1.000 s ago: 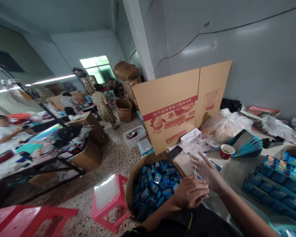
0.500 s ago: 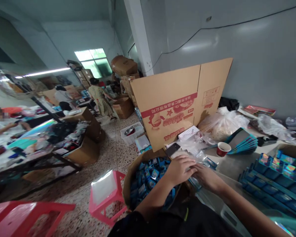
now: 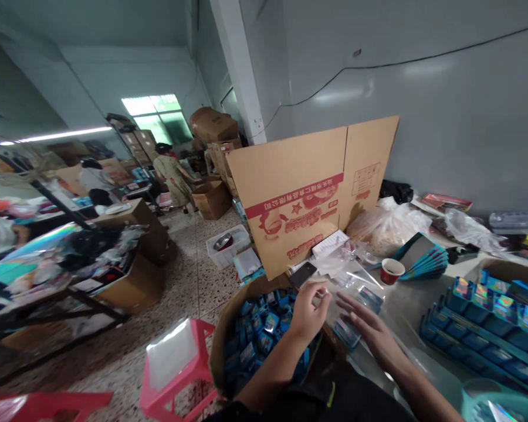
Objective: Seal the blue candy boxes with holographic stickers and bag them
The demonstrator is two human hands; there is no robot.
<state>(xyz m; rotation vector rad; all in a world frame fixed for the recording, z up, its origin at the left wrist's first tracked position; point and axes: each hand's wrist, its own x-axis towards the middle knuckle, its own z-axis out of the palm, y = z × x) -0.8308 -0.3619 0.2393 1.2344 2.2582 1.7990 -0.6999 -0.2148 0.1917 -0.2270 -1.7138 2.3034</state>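
My left hand is raised over the right rim of a round-looking carton filled with small blue boxes. Its fingers curl in to the thumb; a small pale glint shows at the tips, too small to name. Just right of it, my right hand has its fingers stretched out and holds nothing. Below the right fingers lies a clear bag with a blue pack; another clear-wrapped pack is just beyond. A dark phone lies past the left fingertips.
A tall cardboard sheet stands behind the table. On the right are a red paper cup, fanned teal cards, and rows of blue boxes. A pink stool stands left; a person stands farther back.
My hands, together before, have drawn apart. The left fingers now curl in, and the right fingers are stretched out. The whole view has shifted slightly.
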